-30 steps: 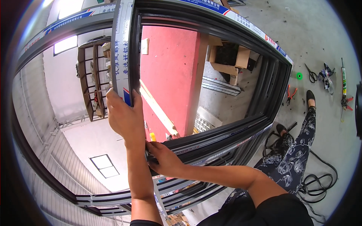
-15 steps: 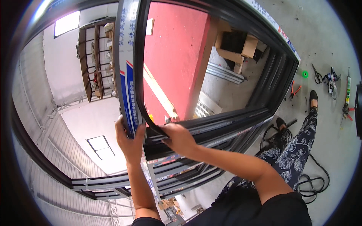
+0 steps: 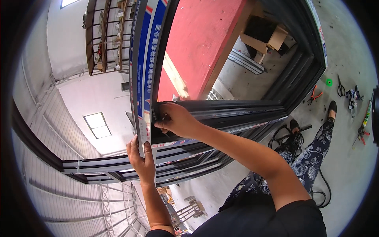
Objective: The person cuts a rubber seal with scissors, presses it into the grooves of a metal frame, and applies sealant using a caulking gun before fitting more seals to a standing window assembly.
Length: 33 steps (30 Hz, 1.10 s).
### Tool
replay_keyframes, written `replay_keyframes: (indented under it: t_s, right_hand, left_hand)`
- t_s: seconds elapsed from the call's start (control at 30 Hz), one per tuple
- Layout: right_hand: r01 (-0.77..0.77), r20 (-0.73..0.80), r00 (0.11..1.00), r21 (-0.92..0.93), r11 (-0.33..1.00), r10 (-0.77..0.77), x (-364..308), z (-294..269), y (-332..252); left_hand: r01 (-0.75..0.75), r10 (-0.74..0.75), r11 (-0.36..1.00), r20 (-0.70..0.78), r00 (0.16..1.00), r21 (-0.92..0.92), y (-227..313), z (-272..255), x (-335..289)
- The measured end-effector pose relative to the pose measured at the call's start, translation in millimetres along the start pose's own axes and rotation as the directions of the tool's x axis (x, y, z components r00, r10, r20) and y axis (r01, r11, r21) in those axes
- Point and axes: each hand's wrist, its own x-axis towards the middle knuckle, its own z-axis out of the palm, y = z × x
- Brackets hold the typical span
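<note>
A large dark window frame (image 3: 244,112) stands before me, its upright side covered by blue and white protective film (image 3: 152,59). My left hand (image 3: 142,164) grips the lower end of that upright, thumb on one side and fingers on the other. At the inner corner, where upright and lower rail meet, my right hand (image 3: 179,120) has its fingers curled and pinched on a black rubber strip (image 3: 155,112). Most of the strip near the fingers is hidden by the hand.
Other dark frames (image 3: 197,160) stand beneath this one. On the floor to the right lie orange-handled pliers (image 3: 314,94), green tape (image 3: 329,82), scissors (image 3: 340,89), a caulking gun (image 3: 365,122) and a loose black strip (image 3: 325,189). Through the opening show a red panel (image 3: 197,43) and a cardboard box (image 3: 278,37).
My right hand has moved in to the corner against the upright. The strip's loose curve is no longer visible. My left hand sits lower on the upright, and the whole view has shifted.
</note>
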Motion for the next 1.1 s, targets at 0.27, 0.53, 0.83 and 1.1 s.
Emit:
replay_keyframes:
  t_s: [0.27, 0.53, 0.83, 1.1]
  right_hand:
    - [0.108, 0.052, 0.994, -0.542, 0.834, -0.095, -18.7, -4.5, 16.1]
    - [0.067, -0.062, 0.995, -0.130, 0.989, -0.075, -34.9, 2.5, 38.3]
    - [0.128, -0.213, 0.964, -0.144, 0.981, -0.158, -27.6, 16.6, 47.3]
    - [0.090, -0.285, 0.956, 0.063, 0.994, -0.068, -30.3, 29.9, 40.6]
  left_hand:
    - [-0.024, 0.033, 0.995, -0.091, 0.995, 0.098, -4.5, 17.7, -13.8]
    - [-0.023, 0.037, 0.993, -0.122, 0.992, 0.113, -11.1, 21.6, -15.8]
    - [-0.019, 0.027, 0.999, -0.170, 0.985, 0.047, -14.3, 34.6, -20.5]
    - [-0.033, 0.042, 0.997, -0.143, 0.989, 0.070, -18.1, 32.8, -20.0]
